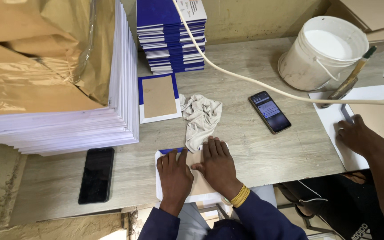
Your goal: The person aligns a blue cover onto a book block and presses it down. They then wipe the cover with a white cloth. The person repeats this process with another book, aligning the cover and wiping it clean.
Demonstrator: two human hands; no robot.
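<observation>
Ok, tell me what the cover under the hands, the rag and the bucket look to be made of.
Cover: brown cardboard on white and blue paper, matte; both hands press it flat.
Rag: soft greyish cloth, crumpled into folds.
Bucket: probably white plastic, smeared, holding a white liquid, perhaps glue.

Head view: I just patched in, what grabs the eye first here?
At the near table edge, the left hand and right hand press flat on a blue-and-white cover with a brown board. A tall paper stack under crumpled brown wrap fills the far left. Far right stands a white bucket of white paste, a co-worker's hand below it.
</observation>
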